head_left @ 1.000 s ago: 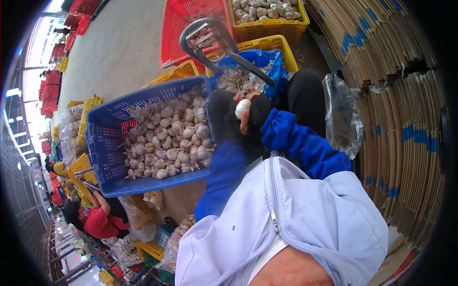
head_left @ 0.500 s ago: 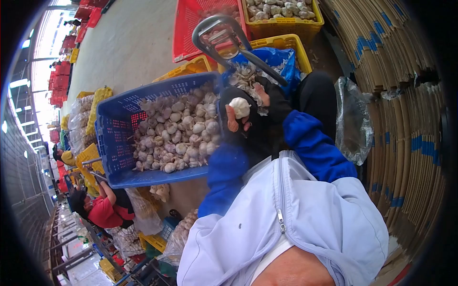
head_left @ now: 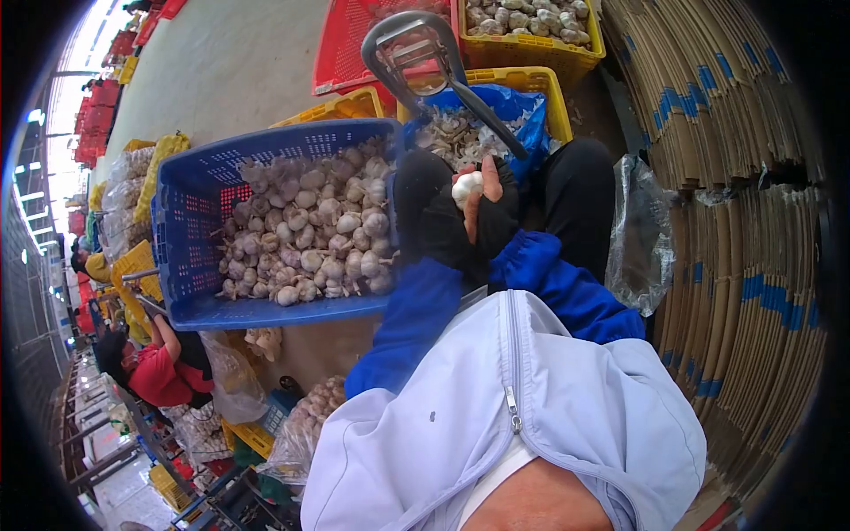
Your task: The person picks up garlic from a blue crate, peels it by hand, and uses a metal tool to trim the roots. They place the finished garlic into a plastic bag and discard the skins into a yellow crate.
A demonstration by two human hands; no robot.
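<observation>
Grey floor [head_left: 239,62] is framed by stacked flat cardboard [head_left: 726,283] on the right and by crates ahead and to the left. One garlic bulb [head_left: 467,188] is positioned where the two hands meet, above the lap. Its pale upper face is left exposed; its right edge is bordered by bare fingers [head_left: 490,177], and another bare digit is set directly below it.

The bulb is gripped by the left hand [head_left: 453,228], with the digits drawn in narrowly around it. The right hand [head_left: 500,208] is placed against the bulb's right side; how firmly its fingers are closed cannot be told, as they are partly concealed. Both hands are covered by dark gloves with bare fingertips.

Just beyond the hands, loose peelings [head_left: 452,137] are contained in a blue plastic liner [head_left: 534,133], which is fitted inside a yellow crate [head_left: 560,111]. A curved metal frame [head_left: 456,62] is located over the left part of that crate. To the left of the knees, a tilted blue crate [head_left: 266,312] is loaded with unpeeled garlic [head_left: 305,234].

Farther ahead, a red crate [head_left: 341,53] and a second yellow crate [head_left: 531,56] filled with bulbs are seen. A clear plastic bag [head_left: 639,234] is located beside the cardboard. At far left, a person in a red top [head_left: 159,376] is seen among bagged goods.
</observation>
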